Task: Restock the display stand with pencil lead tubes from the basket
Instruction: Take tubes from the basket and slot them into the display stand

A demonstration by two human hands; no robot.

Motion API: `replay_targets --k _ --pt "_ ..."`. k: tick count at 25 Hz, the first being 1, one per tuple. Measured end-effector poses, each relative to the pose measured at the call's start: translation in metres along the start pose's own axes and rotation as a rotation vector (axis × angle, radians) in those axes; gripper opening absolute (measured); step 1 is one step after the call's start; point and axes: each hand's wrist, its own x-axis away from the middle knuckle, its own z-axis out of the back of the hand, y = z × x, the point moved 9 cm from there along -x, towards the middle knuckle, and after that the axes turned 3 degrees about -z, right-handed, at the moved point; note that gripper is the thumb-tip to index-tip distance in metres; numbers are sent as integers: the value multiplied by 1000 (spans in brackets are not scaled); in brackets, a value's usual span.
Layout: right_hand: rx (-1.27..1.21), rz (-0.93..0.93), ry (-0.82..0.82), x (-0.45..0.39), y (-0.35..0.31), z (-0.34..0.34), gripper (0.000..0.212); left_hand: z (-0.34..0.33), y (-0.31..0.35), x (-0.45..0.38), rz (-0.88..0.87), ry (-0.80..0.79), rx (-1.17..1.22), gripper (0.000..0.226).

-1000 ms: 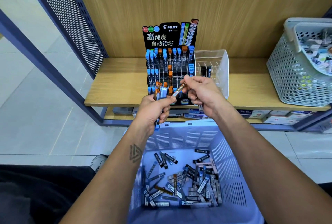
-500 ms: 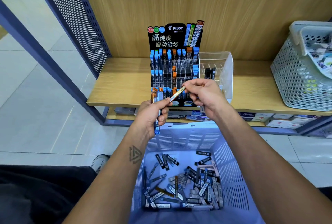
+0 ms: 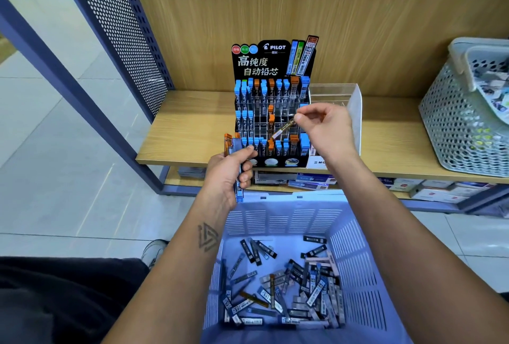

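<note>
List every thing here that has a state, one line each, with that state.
left hand: grips a bundle of lead tubes, upright.
right hand: pinches a single tube, tilted, in front of the display stand.
display stand: upright on the shelf, partly filled, middle row mostly vacant.
purple basket: open, loose tubes lying across its bottom.
clear acrylic organiser: contents hidden by the hand.
grey basket: holds packaged items.
</note>
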Motion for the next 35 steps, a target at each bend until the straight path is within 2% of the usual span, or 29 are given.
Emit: replay_targets --k 5,11,17,21,24,26,28,31,35 --pt "266 154 31 -6 -20 -10 11 8 7 -6 -30 46 22 25" --pt "371 231 -17 -11 -25 -25 13 2 8 -12 -30 21 8 26" --pt "448 320 74 -22 -44 -23 13 -2 8 -13 -31 6 -2 24" --pt "470 354 84 -27 -46 -26 14 -4 7 -13 -26 0 -4 23" --pt "349 339 78 -29 -45 -17 12 -4 7 -13 -25 -3 -1 22" --pt "267 365 150 -32 -55 -6 12 -5 6 -12 -23 -10 -3 22" --pt "312 424 216 -34 -68 -3 13 -7 5 -11 -18 -17 -8 22" --pt "481 470 136 -41 -65 -24 15 -6 3 -12 -13 -15 -7 23" --pt "569 502 57 -46 -54 -45 15 -3 3 -15 -8 -11 -4 22"
